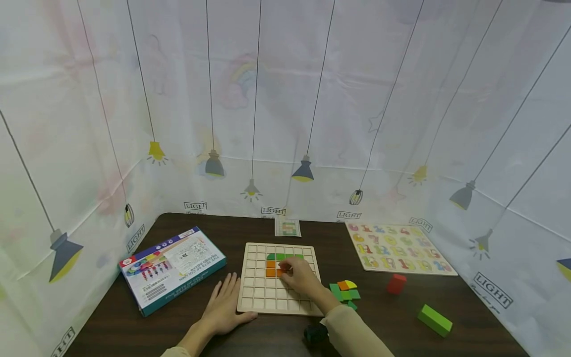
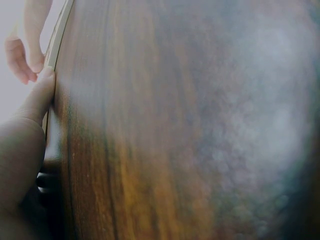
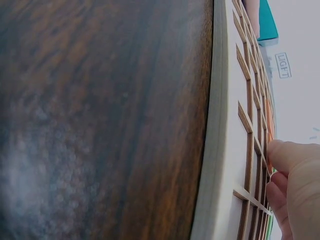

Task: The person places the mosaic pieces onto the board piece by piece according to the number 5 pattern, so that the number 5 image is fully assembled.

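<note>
A square wooden grid board (image 1: pixel 258 292) lies on the dark table. Set in its cells are a row of green tiles (image 1: pixel 281 257) and several orange tiles (image 1: pixel 270 268). My right hand (image 1: pixel 301 277) reaches over the board and pinches an orange tile beside these; the fingertips mostly hide it. In the right wrist view, the thumb and fingers (image 3: pixel 285 160) meet low at the grid. My left hand (image 1: pixel 225 307) rests palm down at the board's lower left corner, fingers straight. Its thumb (image 2: pixel 40 95) touches the board's edge in the left wrist view.
Loose green, orange and yellow tiles (image 1: pixel 346 295) lie right of the board. Beyond are a red block (image 1: pixel 396 284), a green block (image 1: pixel 434 320) and a number board (image 1: pixel 397 248). A box (image 1: pixel 174 267) lies left, a pattern card (image 1: pixel 287 227) behind, a black object (image 1: pixel 314 333) in front.
</note>
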A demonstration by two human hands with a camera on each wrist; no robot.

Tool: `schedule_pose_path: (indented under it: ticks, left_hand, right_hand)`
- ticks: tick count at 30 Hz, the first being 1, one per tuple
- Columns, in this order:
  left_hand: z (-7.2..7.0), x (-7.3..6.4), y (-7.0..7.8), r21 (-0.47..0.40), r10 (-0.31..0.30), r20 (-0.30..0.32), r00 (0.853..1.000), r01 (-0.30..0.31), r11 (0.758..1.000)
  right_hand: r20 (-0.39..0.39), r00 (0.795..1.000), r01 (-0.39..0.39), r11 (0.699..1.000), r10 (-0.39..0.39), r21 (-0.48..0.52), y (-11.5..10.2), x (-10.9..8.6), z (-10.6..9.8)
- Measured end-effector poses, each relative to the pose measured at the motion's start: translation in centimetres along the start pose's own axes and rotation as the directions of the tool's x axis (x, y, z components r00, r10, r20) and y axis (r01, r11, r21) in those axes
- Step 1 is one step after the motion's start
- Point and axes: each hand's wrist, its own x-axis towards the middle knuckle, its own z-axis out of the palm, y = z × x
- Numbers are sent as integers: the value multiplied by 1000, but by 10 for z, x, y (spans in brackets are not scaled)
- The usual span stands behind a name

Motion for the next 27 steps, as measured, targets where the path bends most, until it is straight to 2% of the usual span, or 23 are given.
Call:
schedule_pose_path:
  ticks: [7,11,15,21,27]
  left_hand:
    - [-6,-1,9,-26,-6,19,1000,6,1000]
    - [-10,-5,10,-37,-5,4,1000,5,999]
    - [-11,-8,8,-29,-6,-17,1000,5,1000]
    - [-14,-8,10,-39,-18,-6,1000,18,999]
    - [-7,-5,9,-20,-24,-7,1000,24,1000]
  right_hand:
    - [-2,1000,-28,999,28,16,3,-4,-5]
    - [-17,999,-37,999,37,17,4,-6,-10]
    - [-47,998,-50,998,52,34,7,-11,-17]
    - [-115,990,-67,995,75,74,20,-23,-27]
    - [-159,977,-120,984,140,129,32,-39,-38]
